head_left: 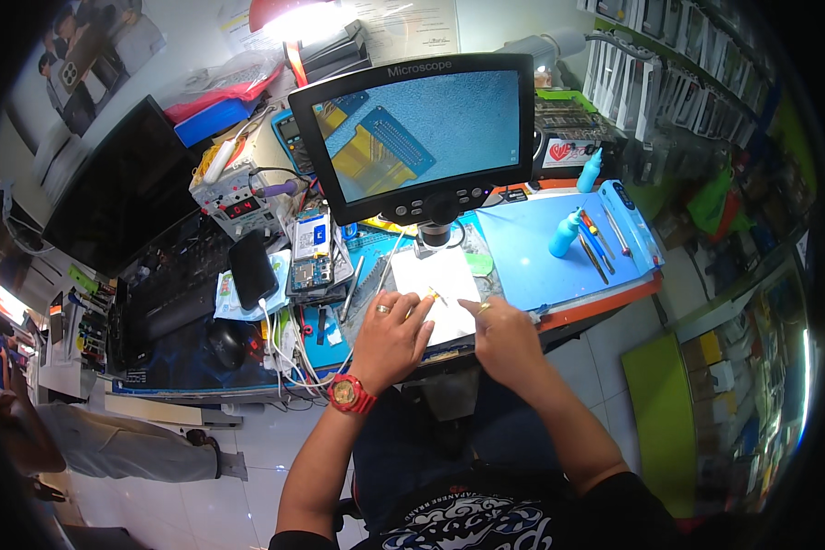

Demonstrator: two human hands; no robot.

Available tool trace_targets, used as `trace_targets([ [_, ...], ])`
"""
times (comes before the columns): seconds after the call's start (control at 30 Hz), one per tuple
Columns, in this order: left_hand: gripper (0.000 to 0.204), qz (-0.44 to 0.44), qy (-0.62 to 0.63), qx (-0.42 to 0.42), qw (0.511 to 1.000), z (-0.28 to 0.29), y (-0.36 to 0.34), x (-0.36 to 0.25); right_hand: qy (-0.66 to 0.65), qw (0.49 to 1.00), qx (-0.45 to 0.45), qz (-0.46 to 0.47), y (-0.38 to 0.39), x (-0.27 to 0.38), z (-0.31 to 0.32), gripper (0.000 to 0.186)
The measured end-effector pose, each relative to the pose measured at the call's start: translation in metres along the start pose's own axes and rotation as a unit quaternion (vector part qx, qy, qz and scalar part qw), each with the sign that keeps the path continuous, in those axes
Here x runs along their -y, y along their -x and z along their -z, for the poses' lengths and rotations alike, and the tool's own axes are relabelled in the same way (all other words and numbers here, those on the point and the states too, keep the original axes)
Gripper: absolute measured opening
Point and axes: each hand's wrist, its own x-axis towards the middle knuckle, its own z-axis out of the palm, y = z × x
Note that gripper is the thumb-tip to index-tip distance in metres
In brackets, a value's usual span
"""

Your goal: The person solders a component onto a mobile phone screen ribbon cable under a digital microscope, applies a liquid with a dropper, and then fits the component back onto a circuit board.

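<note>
Under the lens (433,236) of a desktop microscope lies a white sheet (447,325), with a tiny yellow flex cable (435,293) on it. My left hand (390,336), wearing a red watch (346,394), rests on the sheet with its fingers stretched out and a fingertip at the cable. To the right, my right hand (507,341) has its fingers curled, their tips near the sheet's right edge; whatever they may hold is too small to make out. The microscope's screen (431,133) shows the cable's yellow strip and its blue end with rows of contacts.
On the blue mat (522,266) at right stand light-blue bottles (564,235) beside tweezers (596,261) and screwdrivers. A black phone (252,270) with a white cable, an opened phone (313,257), a mouse (225,344) and a keyboard (170,284) crowd the left. Another person (119,440) stands there.
</note>
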Motion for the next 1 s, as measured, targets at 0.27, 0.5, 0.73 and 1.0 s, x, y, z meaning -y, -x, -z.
trace_targets([
  [0.27, 0.034, 0.001, 0.004, -0.004, 1.000, 0.001, -0.002, 0.001, 0.029, 0.999, 0.018, -0.016, 0.004, 0.009, -0.006, 0.038],
  [0.5, 0.034, -0.002, 0.003, -0.001, 1.000, 0.001, -0.001, -0.001, 0.032, 0.999, 0.032, -0.030, 0.004, 0.014, 0.004, 0.042],
  [0.73, 0.034, -0.002, 0.005, 0.000, 1.000, 0.001, -0.002, 0.002, 0.064, 0.996, 0.064, -0.013, 0.008, 0.009, -0.008, 0.043],
  [1.0, 0.034, -0.008, 0.005, 0.000, 1.000, 0.003, -0.004, -0.001, 0.076, 0.996, 0.033, -0.020, 0.018, 0.006, -0.003, 0.044],
])
